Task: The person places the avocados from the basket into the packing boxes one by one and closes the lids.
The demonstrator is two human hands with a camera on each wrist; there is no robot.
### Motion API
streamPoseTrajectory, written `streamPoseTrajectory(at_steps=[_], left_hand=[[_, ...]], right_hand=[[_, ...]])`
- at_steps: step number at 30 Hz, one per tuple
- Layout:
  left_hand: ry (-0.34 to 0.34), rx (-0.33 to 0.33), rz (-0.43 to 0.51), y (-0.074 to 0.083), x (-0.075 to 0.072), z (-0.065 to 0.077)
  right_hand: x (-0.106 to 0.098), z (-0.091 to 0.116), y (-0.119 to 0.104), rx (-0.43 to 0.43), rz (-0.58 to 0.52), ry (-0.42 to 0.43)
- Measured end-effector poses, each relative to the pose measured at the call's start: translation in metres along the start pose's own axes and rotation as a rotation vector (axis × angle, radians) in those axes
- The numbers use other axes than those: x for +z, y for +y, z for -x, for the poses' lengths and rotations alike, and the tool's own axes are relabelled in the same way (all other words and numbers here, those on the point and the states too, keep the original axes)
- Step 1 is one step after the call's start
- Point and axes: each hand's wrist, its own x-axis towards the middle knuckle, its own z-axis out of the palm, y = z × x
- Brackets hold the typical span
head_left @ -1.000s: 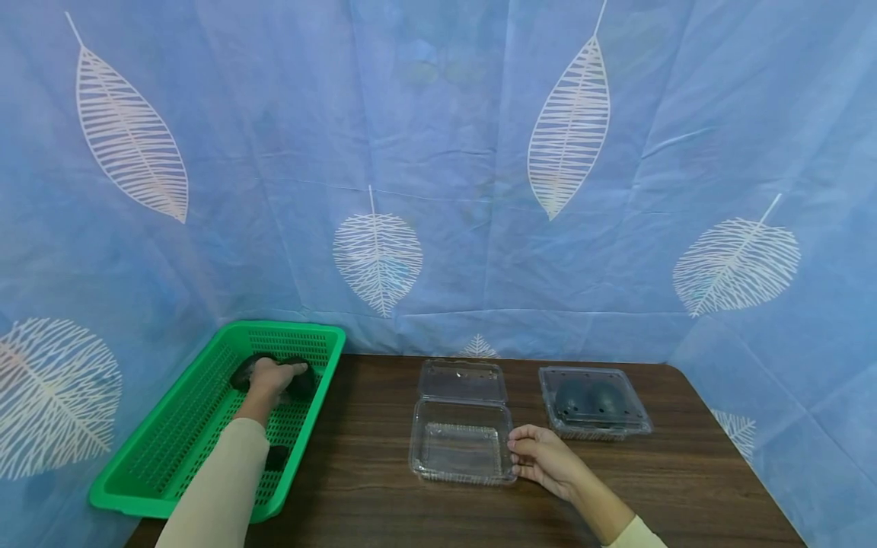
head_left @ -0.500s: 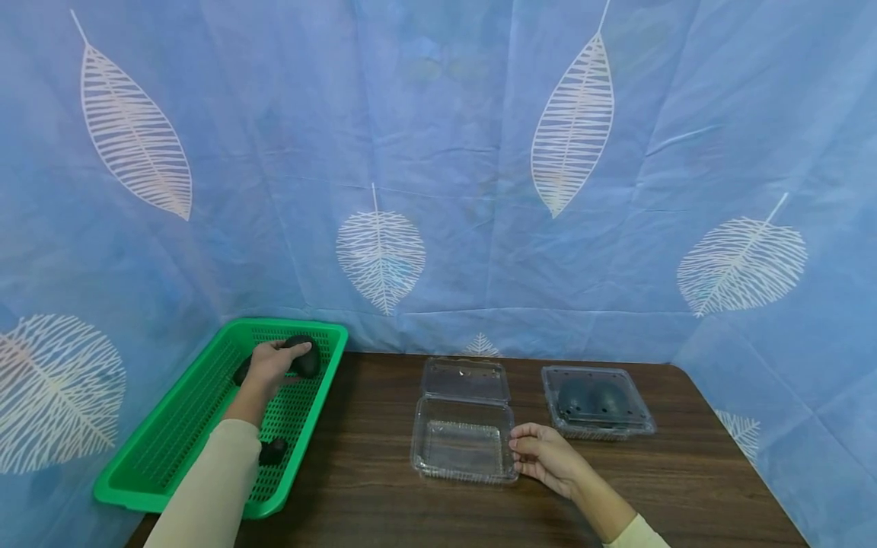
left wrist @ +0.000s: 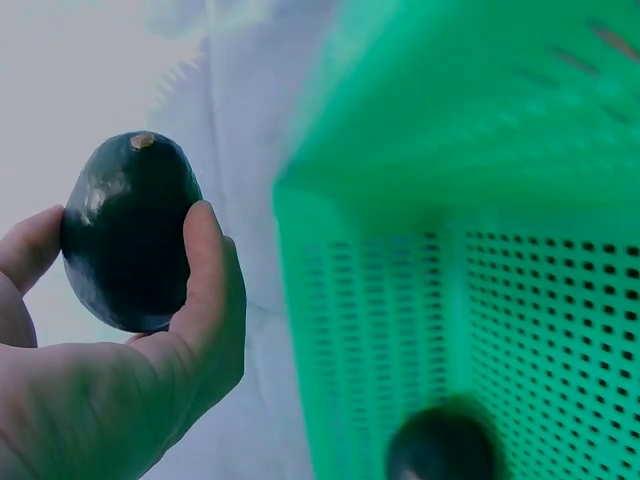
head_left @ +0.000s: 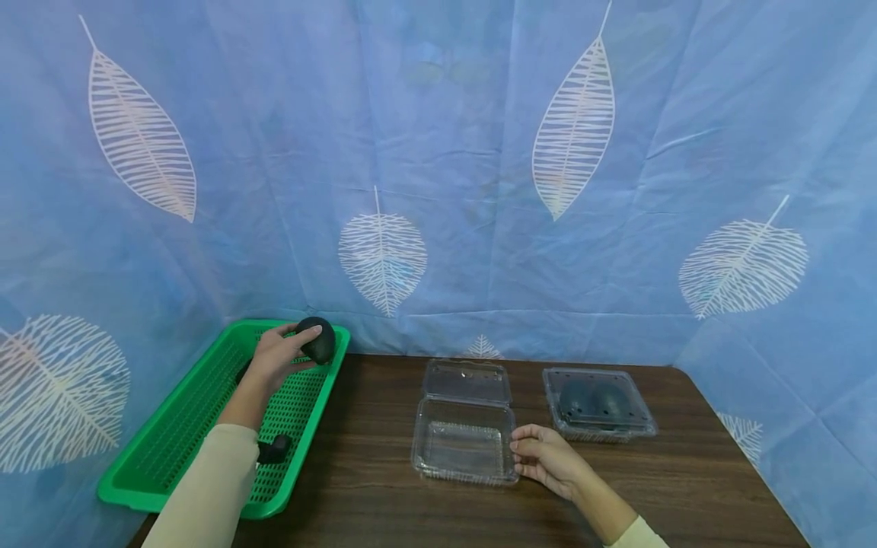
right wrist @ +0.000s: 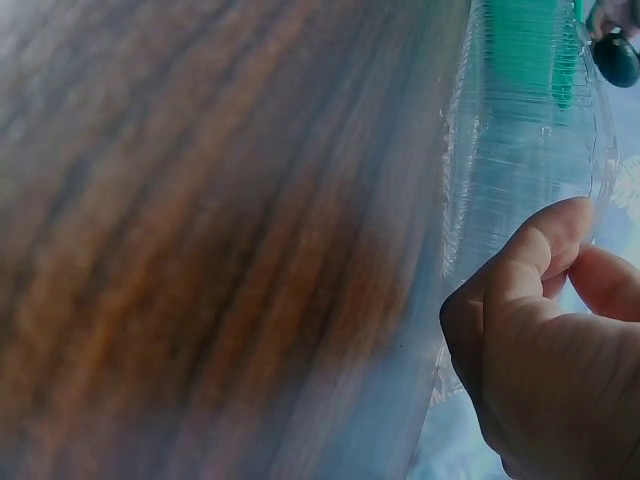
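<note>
My left hand (head_left: pixel 277 361) grips a dark, smooth-skinned avocado (head_left: pixel 317 340) over the far right corner of the green basket (head_left: pixel 301 457). In the left wrist view the avocado (left wrist: pixel 130 240) sits between thumb and fingers, its pale stem scar showing at the top. Another avocado (left wrist: pixel 445 450) lies in the basket, mostly hidden by my arm in the head view. With thumb and fingertips, my right hand (head_left: pixel 548 460) pinches the right rim of a clear plastic clamshell container (head_left: pixel 466 440). That container has its lid (head_left: pixel 467 380) laid back, and nothing lies in it.
A closed clear clamshell (head_left: pixel 599 403) with two dark avocados inside stands at the back right of the brown wooden table (head_left: pixel 370 487). Behind the table hangs a blue leaf-patterned cloth (head_left: pixel 452 251). The basket takes up the left side.
My left hand has lifted one avocado from inside the basket, up and to the right, to rim height. My right hand keeps its hold on the clamshell, which has not moved.
</note>
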Motion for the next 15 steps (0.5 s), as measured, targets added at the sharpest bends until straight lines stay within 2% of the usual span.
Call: streamPoseTrajectory(at_steps=[15], left_hand=[[-0.125, 0.127, -0.007, 0.027, 0.058, 0.021]], right_hand=[[-0.002, 0.000, -0.003, 0.030, 0.011, 0.003]])
